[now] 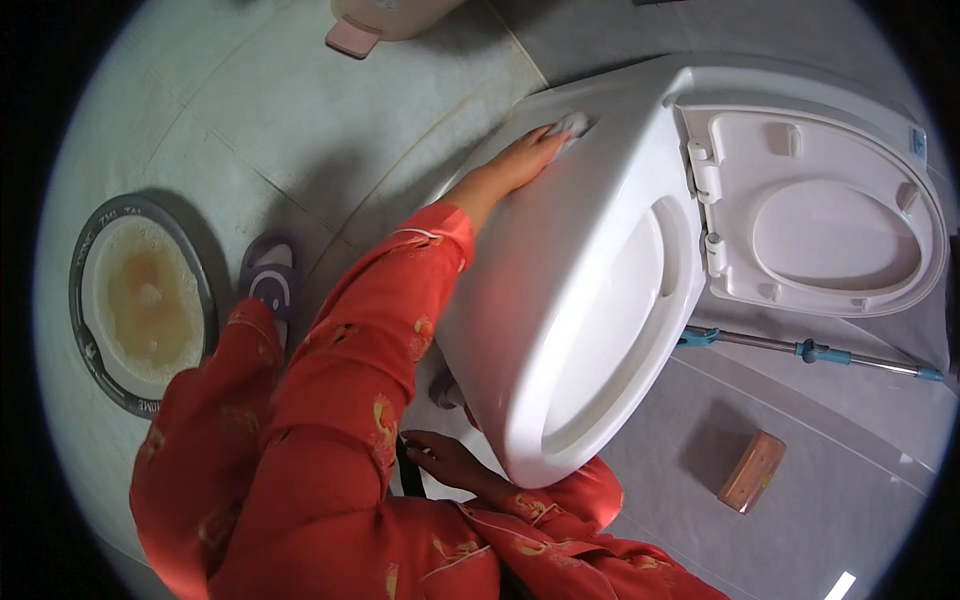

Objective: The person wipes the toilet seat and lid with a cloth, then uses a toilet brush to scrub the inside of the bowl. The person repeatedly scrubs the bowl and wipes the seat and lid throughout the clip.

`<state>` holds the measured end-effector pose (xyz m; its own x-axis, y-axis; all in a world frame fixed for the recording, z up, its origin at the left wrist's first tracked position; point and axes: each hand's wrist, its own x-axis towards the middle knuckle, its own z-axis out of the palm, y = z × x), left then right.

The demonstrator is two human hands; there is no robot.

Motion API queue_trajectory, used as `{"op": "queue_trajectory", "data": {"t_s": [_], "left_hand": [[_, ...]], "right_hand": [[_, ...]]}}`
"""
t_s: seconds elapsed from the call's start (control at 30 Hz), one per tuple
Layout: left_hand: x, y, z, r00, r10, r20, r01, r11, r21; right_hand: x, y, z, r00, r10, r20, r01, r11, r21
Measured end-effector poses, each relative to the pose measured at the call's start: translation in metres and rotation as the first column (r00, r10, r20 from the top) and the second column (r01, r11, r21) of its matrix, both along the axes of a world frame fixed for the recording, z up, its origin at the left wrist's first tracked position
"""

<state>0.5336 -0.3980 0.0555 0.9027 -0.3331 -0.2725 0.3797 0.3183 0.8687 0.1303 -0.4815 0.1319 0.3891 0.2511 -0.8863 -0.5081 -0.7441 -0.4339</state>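
Note:
My left hand (529,157) reaches out over the side of a white ceramic toilet (491,307) and presses a whitish wad (574,126), a cloth or scrubbing pad, against its outer surface. Low in the view, beside the toilet's front end, my right hand (454,461) has bent fingers near a black strap-like thing (410,472); whether it grips this is unclear. The toilet seat and lid (832,217) are raised at the right. At the left, a grey-rimmed basin (202,277) of cloudy, yellowish, foamy water stands on the floor.
A mop-like pole (825,355) with blue fittings lies beyond the toilet. An orange-brown block-shaped item (752,472) rests on the grey floor at the right. A pale container with a pink pedal-like tab (352,37) stands at the top. A purple slipper (271,277) is beside the basin.

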Motion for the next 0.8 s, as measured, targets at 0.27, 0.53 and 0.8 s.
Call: {"op": "queue_trajectory", "data": {"t_s": [0.27, 0.53, 0.8], "left_hand": [[-0.061, -0.002, -0.151, 0.946, -0.073, -0.317, 0.039, 0.993, -0.112], [0.104, -0.036, 0.044, 0.943, 0.222, 0.246, -0.102, 0.9, -0.424], [0.222, -0.078, 0.033, 0.947, -0.075, 0.314, 0.124, 0.982, -0.139]], "right_hand": [[0.0, -0.01, -0.012, 0.999, 0.019, 0.041, -0.02, 1.0, 0.009], [-0.002, -0.017, -0.013, 0.992, -0.117, -0.041, 0.117, 0.993, 0.014], [0.015, -0.017, -0.014, 0.965, -0.246, -0.088, 0.251, 0.967, 0.051]]}}
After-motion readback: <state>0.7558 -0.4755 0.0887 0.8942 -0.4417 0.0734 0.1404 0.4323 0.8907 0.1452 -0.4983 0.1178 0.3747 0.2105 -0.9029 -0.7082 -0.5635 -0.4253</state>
